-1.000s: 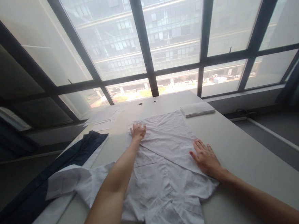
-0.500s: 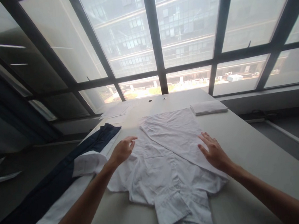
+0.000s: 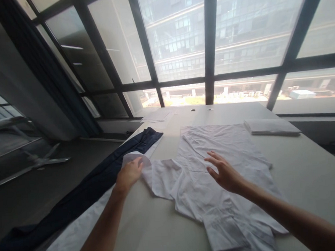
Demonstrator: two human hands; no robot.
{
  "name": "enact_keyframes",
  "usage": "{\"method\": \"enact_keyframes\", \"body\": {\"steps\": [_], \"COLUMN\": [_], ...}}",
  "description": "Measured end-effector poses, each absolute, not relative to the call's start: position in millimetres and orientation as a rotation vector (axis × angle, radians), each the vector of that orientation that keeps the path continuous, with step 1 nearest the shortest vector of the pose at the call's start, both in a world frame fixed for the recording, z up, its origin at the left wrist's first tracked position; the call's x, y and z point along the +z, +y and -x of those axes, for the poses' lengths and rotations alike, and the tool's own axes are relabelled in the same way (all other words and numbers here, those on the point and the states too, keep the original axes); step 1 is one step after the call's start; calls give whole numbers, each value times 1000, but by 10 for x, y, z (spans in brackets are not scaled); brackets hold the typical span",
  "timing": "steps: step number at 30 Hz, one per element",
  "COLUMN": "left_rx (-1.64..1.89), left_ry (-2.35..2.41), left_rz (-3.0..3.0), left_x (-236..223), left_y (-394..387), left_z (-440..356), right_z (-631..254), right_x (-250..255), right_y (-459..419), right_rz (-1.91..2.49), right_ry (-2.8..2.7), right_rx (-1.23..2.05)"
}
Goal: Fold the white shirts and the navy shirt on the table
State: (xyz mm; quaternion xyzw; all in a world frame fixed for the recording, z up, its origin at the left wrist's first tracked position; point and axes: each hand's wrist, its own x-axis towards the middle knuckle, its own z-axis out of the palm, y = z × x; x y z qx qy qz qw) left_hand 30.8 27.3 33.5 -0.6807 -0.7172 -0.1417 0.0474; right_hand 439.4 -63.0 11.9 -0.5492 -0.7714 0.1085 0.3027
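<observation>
A white shirt (image 3: 200, 188) lies spread and wrinkled on the table, its collar end toward me. One sleeve (image 3: 162, 175) stretches out to the left and ends in a wide cuff. The fingers of my left hand (image 3: 129, 175) are closed on this sleeve at the cuff, which partly hides the grip. My right hand (image 3: 225, 174) is over the middle of the shirt, fingers spread and holding nothing. Whether it touches the fabric I cannot tell.
Dark blue trousers (image 3: 100, 185) lie along the left table edge and hang past it, beside a white cloth (image 3: 79, 227). Folded white fabric (image 3: 272, 127) rests at the far right. Papers (image 3: 158, 115) lie at the far left of the white table (image 3: 152, 230), before large windows.
My left hand has moved left and down from beside the shirt onto the sleeve's cuff. My right hand has shifted from the shirt's right edge to above its middle. The view has turned left.
</observation>
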Motion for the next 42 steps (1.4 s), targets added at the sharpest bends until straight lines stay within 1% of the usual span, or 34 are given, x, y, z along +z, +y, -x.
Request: {"method": "enact_keyframes", "body": {"steps": [3,8,12,14,18,22,25,29,34,38,42], "left_rx": [-375,-519,-544,-629,-895,-983,-849,-575,-569,-511,-471], "left_ry": [-2197,-2079,-2034,-1975,-1691,-1211,-917,-618,-593,-573,-475], "left_rz": [2104,2156,2171,2110,2211,2548,2816,3113,3163,3169,3178], "left_x": [322,211,78,81,230,349,299,134,61,86,94], "left_y": [274,401,521,524,333,-69,-344,-494,-492,-516,-542], "left_z": [-251,-239,-309,-395,-727,-1225,-1556,-1762,-1782,-1791,-1774], "right_z": [-4008,-3503,-3363,-3374,-3481,-3658,-3842,-4079,-4080,-3831,-3645], "right_x": [227,318,280,259,242,200,138,40,24,163,259], "right_y": [-542,-502,-518,-517,-469,-377,-330,-332,-329,-262,-188], "right_rz": [1368,1221,1148,1140,1160,1194,1359,1609,1659,1630,1685], "right_ry": [-2109,-2221,-2250,-2240,-2143,-1965,-1802,-1846,-1870,-1889,-2017], "right_rx": [342,387,428,460,529,639,667,520,487,414,408]}}
